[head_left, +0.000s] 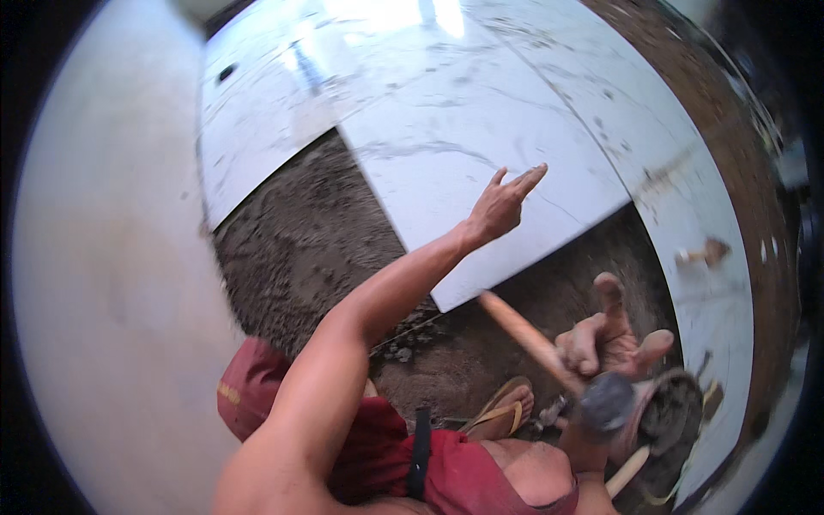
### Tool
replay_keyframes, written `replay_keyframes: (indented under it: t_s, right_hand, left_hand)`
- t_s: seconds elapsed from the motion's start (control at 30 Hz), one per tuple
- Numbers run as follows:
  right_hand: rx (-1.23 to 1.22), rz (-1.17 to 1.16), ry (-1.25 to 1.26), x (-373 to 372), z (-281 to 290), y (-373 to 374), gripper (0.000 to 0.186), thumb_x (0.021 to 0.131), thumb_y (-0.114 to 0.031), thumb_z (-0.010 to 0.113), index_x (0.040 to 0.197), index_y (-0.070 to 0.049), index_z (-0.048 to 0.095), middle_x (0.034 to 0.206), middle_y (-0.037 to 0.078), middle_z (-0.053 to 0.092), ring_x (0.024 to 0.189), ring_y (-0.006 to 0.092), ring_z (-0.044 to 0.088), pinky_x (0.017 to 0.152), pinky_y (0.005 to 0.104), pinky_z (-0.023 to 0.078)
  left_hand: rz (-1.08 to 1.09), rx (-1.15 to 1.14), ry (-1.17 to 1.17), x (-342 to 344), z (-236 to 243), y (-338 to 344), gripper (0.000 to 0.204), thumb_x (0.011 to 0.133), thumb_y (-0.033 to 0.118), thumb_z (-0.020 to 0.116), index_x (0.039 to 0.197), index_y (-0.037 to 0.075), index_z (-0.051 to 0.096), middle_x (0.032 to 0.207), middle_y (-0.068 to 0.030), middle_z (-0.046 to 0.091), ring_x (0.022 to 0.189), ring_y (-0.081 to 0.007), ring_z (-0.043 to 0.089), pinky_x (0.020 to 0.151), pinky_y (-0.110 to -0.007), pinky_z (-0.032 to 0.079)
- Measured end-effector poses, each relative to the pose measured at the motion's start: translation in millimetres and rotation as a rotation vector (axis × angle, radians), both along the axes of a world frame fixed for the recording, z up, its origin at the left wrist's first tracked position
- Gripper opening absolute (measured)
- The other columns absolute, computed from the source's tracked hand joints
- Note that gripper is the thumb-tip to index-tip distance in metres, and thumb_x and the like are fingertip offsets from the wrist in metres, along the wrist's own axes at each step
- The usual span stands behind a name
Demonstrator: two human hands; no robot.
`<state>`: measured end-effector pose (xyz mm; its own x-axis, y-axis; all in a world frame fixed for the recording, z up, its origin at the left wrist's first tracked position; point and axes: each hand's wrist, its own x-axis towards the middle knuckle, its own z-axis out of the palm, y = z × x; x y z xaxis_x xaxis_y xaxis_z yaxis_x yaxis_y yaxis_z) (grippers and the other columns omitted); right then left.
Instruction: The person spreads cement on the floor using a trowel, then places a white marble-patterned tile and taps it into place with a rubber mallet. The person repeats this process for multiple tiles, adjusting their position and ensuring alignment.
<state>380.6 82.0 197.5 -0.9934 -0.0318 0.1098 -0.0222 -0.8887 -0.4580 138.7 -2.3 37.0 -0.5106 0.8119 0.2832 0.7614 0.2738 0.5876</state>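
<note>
My left hand (502, 206) is stretched out over a white marble-patterned tile (455, 146), open with its fingers extended and nothing in it. Whether it touches the tile I cannot tell. At the lower right, my right hand (614, 343) has some fingers curled at the wooden handle of a rubber mallet (532, 343), while other fingers stick out. The mallet's dark round head (607, 403) hangs close to my right wrist, its handle pointing up and left toward the tile's near corner. Grey-brown mortar (300, 232) fills the untiled patch left of the tile.
A pale wall (112, 257) runs along the left. A bucket (674, 412) with dark mortar and a trowel-like stick (628, 472) stand at the lower right. My sandalled foot (506, 408) rests on bare ground. More tiles (712, 283) line the right, with a small brown-and-white object (705, 252) on them.
</note>
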Motion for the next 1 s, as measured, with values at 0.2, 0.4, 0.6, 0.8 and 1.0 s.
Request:
replay_keyframes:
  t_s: [0.2,0.4,0.6,0.8,1.0]
  right_hand:
    - [0.239,-0.505,-0.521,98.1,-98.6,-17.4,0.085,0.083,-0.069,0.051,0.135,-0.003,0.039,0.095,0.013,0.062,0.084,0.0195,0.057,0.083,0.0319,0.043]
    - [1.236,-0.464,-0.992,175.4,-147.8,-53.2,0.026,0.083,-0.02,0.065,0.103,-0.004,0.059,0.095,0.012,0.063,0.085,0.0246,0.06,0.079,0.0371,0.047]
    - [1.59,-0.57,-1.064,218.1,-153.1,-62.2,0.029,0.074,-0.013,0.067,0.101,-0.005,0.059,0.099,0.014,0.06,0.099,0.035,0.054,0.091,0.0465,0.04]
    - [1.282,-0.721,-1.238,247.8,-158.7,-38.0,0.03,0.08,-0.017,0.067,0.104,-0.004,0.056,0.098,0.01,0.059,0.087,0.0242,0.059,0.08,0.0373,0.047]
    - [0.605,-0.887,-1.419,310.7,-160.1,-33.4,0.021,0.087,-0.015,0.061,0.104,-0.005,0.054,0.091,0.002,0.056,0.083,0.0128,0.057,0.074,0.0306,0.048]
  left_hand:
    - [-0.363,-0.097,-0.48,159.5,6.8,-8.3,0.106,0.07,0.019,0.068,0.152,0.009,0.001,0.157,-0.021,0.002,0.145,-0.0375,0.003,0.112,-0.06,0.009]
    - [-0.883,-0.427,-0.248,235.4,-16.2,-74.7,0.07,0.08,0.026,0.064,0.142,0.008,0.036,0.13,-0.0137,0.054,0.127,-0.0304,0.044,0.104,-0.047,0.032]
    - [-0.863,-0.524,0.162,240.2,-39.0,-78.2,0.046,0.073,0.027,0.067,0.115,0.013,0.059,0.102,-0.0005,0.061,0.099,-0.0202,0.052,0.088,-0.038,0.037]
    - [-0.938,-0.593,0.152,233.9,-31.8,-52.6,0.042,0.073,0.024,0.066,0.114,0.016,0.06,0.102,-0.0019,0.061,0.098,-0.0222,0.054,0.089,-0.04,0.037]
    - [-0.907,-0.426,0.044,235.4,-16.3,-41.0,0.03,0.066,0.016,0.066,0.095,0.01,0.063,0.089,-0.0066,0.062,0.096,-0.024,0.056,0.088,-0.039,0.037]
